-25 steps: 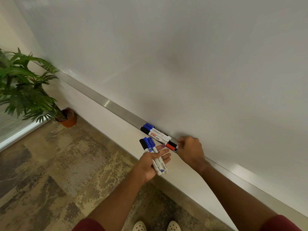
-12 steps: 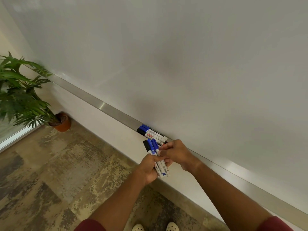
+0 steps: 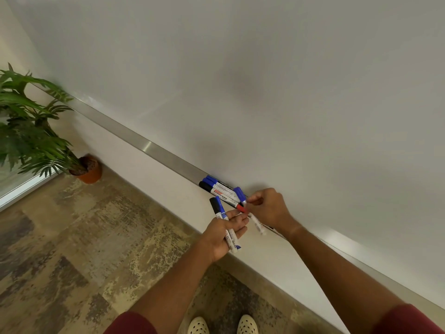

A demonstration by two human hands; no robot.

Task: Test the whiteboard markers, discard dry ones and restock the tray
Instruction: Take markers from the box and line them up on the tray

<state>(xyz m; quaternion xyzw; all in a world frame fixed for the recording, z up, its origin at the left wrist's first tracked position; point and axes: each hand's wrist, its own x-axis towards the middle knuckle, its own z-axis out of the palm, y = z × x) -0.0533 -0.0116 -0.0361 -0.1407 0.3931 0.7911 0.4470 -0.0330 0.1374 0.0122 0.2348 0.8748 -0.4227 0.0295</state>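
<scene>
My left hand (image 3: 224,235) lies palm up below the metal tray (image 3: 154,148) and carries two markers, one black-capped (image 3: 215,206) and one blue-capped (image 3: 222,213). My right hand (image 3: 267,209) pinches a third blue-capped marker (image 3: 255,220), cap end up near the tray and body slanting down, blurred. Several markers (image 3: 220,189) lie in the tray just left of my right hand, with blue and black caps and one red end (image 3: 240,208). The whiteboard (image 3: 265,92) above is blank.
A potted plant (image 3: 29,136) in an orange pot (image 3: 90,173) stands on the floor at the far left by a window. Patterned carpet (image 3: 72,249) covers the floor. My shoes (image 3: 221,325) show at the bottom edge.
My right hand left the tray, reached into the bundle in my left hand and drew one blue marker out toward the tray. My left hand now carries two markers.
</scene>
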